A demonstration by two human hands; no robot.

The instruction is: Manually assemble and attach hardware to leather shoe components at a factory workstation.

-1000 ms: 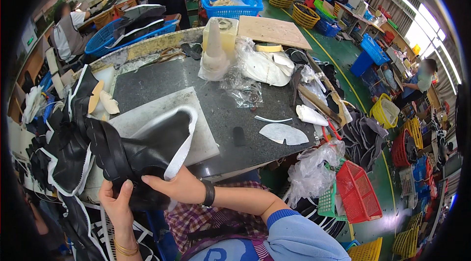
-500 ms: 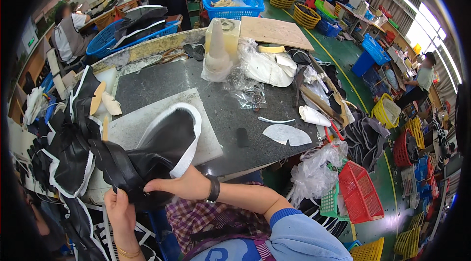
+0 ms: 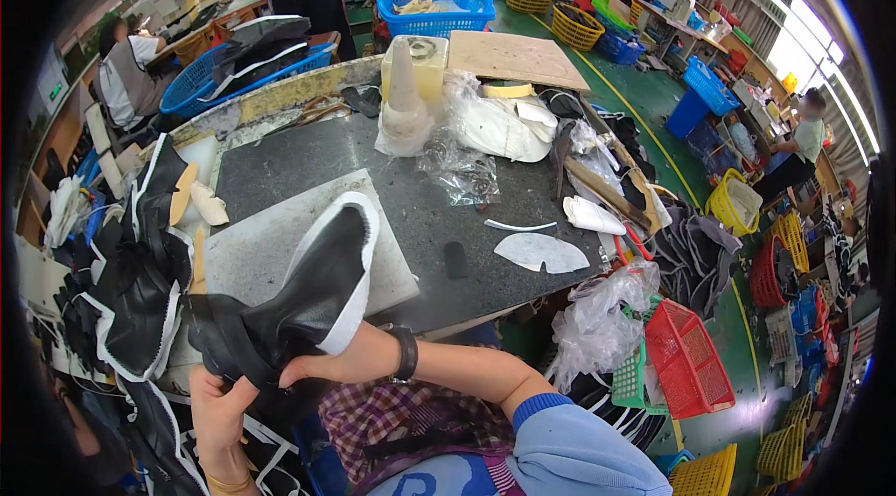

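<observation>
A person holds a soft black piece [image 3: 322, 281] with a white edge in both hands. It is in front of the person, at the near left part of the bench [image 3: 299, 146], and its wide end reaches up over a flat grayish-white board [image 3: 257, 230]. That wide end bends round like a big open mouth.

The left hand [image 3: 219, 412] has its fingers and thumb pinched tight on the low left end of the black piece. The right hand [image 3: 350, 361] grips it too, close beside the left one. Its thumb lies on the black part, and the other fingers are hidden under it. There is a black band [image 3: 404, 353] on the right wrist.

To the left, a pile of more black pieces [image 3: 140, 319] with white edges hangs over the side of the bench. Right of the board lie a small dark patch [image 3: 455, 260], a thin white strip [image 3: 520, 226] and a white curved piece [image 3: 546, 254] with a notch. Farther back, a pale cone [image 3: 402, 85] stands in front of a yellowish tub [image 3: 432, 76]. Down on the right, a crumpled clear bag [image 3: 597, 314] is near a red basket [image 3: 691, 361].
</observation>
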